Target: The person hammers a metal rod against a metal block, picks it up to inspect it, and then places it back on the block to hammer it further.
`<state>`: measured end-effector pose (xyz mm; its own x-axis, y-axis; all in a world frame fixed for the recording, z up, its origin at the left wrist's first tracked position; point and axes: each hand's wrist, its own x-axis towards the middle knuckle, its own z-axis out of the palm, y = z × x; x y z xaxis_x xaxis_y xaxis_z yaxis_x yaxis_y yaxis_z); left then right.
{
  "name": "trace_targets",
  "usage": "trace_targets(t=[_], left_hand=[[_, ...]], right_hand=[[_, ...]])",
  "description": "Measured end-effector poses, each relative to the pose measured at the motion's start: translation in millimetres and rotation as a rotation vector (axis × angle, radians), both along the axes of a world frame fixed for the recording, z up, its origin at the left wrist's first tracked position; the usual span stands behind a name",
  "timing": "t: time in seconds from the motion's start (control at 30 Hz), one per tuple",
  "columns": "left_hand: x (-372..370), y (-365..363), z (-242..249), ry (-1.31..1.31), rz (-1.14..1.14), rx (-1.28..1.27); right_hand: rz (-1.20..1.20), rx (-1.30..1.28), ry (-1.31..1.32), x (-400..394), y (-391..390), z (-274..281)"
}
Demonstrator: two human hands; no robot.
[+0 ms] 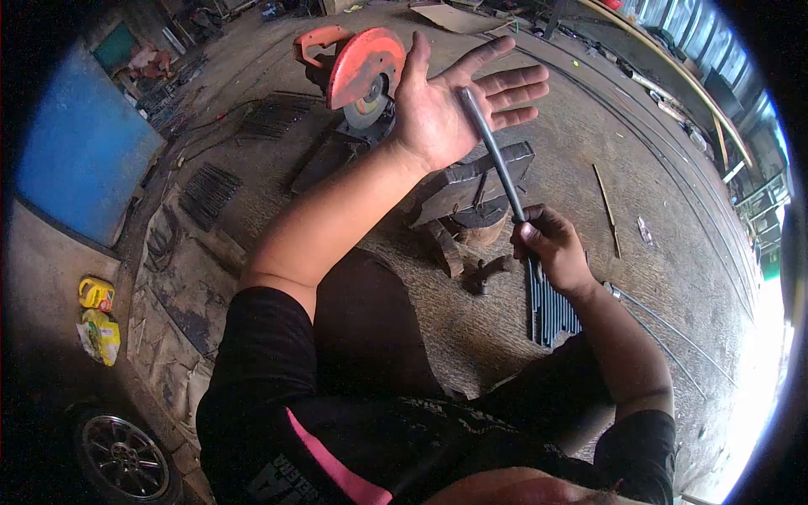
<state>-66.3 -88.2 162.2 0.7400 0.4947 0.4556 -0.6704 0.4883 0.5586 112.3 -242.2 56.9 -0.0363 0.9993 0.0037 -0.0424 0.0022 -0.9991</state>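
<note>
My left hand (438, 122) is raised with its palm showing and its fingers spread. One end of a grey metal rod (500, 164) lies against that palm, and the fingers are not wrapped round it. Lower down, my right hand (555, 252) grips the rod's other end between thumb and fingers. Beneath the rod stands a dark metal block (471, 187) on a wooden stump (486, 225). A hammer (486, 273) is just left of my right hand. Several similar rods (551, 310) lie side by side on the ground below that hand.
A red cut-off saw (366, 67) stands beyond my left forearm. Bundles of dark rods (210, 194) lie on the floor at left, near a blue panel (80, 156). A yellow container (97, 295) and a wheel (126, 454) are at far left. Long bars (665, 151) cross the right side.
</note>
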Motion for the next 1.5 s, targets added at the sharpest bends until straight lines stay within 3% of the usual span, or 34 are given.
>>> trace_targets(t=[0.2,0.3,0.5,0.83,0.9,1.1,1.5], left_hand=[[1,3,-4,0.025,0.005,0.035],[2,3,-5,0.016,0.012,0.019],[3,1,-5,0.015,0.036,0.006],[2,1,-4,0.013,0.007,0.027],[2,1,-4,0.015,0.005,0.028],[3,0,-4,0.009,0.037,0.005],[3,-1,-3,-0.004,-0.004,-0.010]], right_hand=[[0.059,-0.153,0.109,3,1,1],[0.069,-0.065,-0.107,2,-3,13],[-0.067,-0.016,-0.040,6,2,7],[-0.017,-0.080,0.011,9,2,3],[0.026,-0.126,0.126,9,2,2],[-0.060,0.008,-0.089,-3,-2,18],[-0.036,-0.054,0.007,7,1,5]])
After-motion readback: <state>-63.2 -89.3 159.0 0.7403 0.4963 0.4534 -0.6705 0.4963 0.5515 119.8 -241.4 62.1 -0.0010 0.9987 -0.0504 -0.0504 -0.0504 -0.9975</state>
